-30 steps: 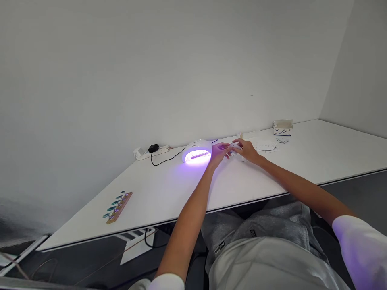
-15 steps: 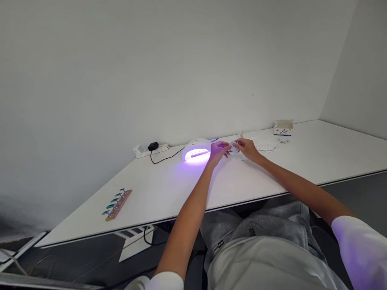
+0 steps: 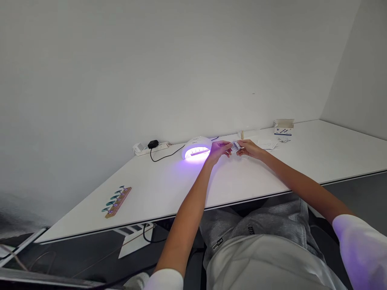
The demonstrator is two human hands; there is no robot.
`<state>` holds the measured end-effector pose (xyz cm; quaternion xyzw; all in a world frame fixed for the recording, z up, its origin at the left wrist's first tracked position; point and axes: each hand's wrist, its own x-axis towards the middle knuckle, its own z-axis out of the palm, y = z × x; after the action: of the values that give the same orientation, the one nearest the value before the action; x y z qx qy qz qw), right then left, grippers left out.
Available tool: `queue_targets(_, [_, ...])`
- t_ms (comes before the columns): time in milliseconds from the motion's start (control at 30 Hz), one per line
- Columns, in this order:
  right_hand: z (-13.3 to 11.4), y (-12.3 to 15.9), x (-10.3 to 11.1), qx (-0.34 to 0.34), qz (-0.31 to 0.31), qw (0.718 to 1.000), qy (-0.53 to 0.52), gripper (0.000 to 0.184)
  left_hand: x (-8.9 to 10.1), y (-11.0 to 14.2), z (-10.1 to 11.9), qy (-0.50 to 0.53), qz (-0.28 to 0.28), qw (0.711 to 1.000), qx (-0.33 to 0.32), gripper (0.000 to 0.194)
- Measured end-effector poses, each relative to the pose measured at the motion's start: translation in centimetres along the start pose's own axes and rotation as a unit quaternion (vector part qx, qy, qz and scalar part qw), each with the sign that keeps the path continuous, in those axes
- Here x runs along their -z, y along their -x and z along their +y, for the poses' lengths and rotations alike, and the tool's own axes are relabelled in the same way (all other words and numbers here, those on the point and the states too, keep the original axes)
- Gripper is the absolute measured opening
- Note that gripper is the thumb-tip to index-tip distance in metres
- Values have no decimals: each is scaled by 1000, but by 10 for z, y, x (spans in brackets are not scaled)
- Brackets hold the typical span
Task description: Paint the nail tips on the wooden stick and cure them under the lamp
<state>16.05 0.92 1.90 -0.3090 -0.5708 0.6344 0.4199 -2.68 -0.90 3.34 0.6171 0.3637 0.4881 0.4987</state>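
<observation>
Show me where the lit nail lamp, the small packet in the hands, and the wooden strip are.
lit nail lamp point(image 3: 197, 148), head view, white dome.
small packet point(image 3: 235, 147), head view, printed face.
wooden strip point(image 3: 117, 202), head view, middle of bar.

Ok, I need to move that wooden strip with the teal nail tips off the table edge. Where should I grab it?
Take the wooden strip by its two long edges near the middle, coming from above. It lies flat and slanted on the white table, and the teal tips stand along its top, so an end or top grip would likely knock them.

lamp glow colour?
Purple-violet, spilling from the opening of the white nail lamp beside the left hand; head view.
</observation>
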Motion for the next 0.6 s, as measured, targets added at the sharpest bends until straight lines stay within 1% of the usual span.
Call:
queue_targets(67, [-2,1,0,-21,-26,999,-9,24,-1,0,0,-7,12,1000,1,40])
queue_targets(133, [-4,1,-1,-42,-27,999,-1,34,-2,-1,0,-22,44,999,-4,37])
queue_targets(200, [-6,1,-2,-37,-14,998,45,44,-4,-2,1,-44,78,996,-16,33])
queue_targets(233, [-7,2,-2,-22,-6,996,82,45,-5,-2,1,-53,88,994,-22,31])
queue_targets(300, [-6,1,-2,28,23,986,163,41,-5,-3,1,-69,94,993,-32,28])
queue_targets(367, [-4,0,-1,77,81,970,215,37,-5,-4,0,-81,93,992,-34,25])
queue_targets(433, [-1,-3,-1,104,141,958,226,34,-3,-5,-1,-90,96,991,-35,23])
queue_targets(467, [0,-4,-1,109,158,957,219,33,-3,-5,-1,-91,97,991,-35,22])
queue_targets(500, [0,-5,0,109,160,959,206,33,-2,-6,-1,-90,96,991,-35,21])
queue_targets(533, [1,-6,0,106,150,964,190,33,-2,-6,-1,-90,94,991,-33,20])
queue_targets(600, [1,-6,-1,97,112,976,159,33,-3,-5,0,-95,87,991,-29,19])
